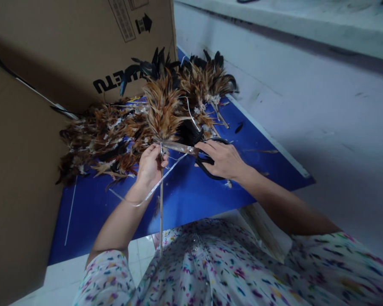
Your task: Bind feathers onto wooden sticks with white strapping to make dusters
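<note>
"Gripping what, exactly?"

"My left hand (pixel 151 165) is closed round the feathered stick (pixel 162 117), pinching the thin shaft just under the plumes. My right hand (pixel 225 159) is hooked through the black handles of the scissors (pixel 190 149). The blades point at my left hand, though I can't tell whether they're parted."

"And where is it all?"

"The feathered stick is in front of the cardboard box (pixel 70 25), near its right edge, with its lower end past the near edge of the worktop (pixel 191 195). Loose feathers (pixel 115 136) pile in front of the box, and another feathered bunch (pixel 207 80) lies just right of it."

"Heavy to handle?"

"Light, I'd judge: stiff shaft, soft plumes that a squeeze could crush. Bare shaft just below them is the place to hold. The pale strip (pixel 153 190), farther out from the box, looks thin and slippery, so it wants a firm pinch."
</note>
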`<state>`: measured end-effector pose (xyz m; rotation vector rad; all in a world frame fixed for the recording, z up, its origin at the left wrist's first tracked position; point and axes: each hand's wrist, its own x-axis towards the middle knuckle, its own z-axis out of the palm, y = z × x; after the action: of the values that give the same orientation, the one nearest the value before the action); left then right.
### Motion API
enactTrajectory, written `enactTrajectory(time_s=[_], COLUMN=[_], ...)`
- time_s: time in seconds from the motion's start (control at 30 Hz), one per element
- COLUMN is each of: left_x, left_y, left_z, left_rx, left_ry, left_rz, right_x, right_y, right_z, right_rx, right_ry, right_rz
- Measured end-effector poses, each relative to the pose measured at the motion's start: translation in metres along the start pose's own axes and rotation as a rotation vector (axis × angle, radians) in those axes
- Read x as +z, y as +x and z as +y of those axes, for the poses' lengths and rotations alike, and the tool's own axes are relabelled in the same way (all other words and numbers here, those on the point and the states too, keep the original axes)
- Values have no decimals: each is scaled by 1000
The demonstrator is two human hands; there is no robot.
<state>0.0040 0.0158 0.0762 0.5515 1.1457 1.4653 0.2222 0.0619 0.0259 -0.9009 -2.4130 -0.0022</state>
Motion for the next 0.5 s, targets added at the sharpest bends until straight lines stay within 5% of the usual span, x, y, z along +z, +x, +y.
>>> enactTrajectory(time_s=[0.5], left_x=[-5], left_y=[11], left_z=[9], left_rx=[2], left_ry=[-88], left_rz=[19], right_x=[-17], right_y=[-7], right_z=[13], right_rx=[28], right_ry=[183], right_rz=[-41])
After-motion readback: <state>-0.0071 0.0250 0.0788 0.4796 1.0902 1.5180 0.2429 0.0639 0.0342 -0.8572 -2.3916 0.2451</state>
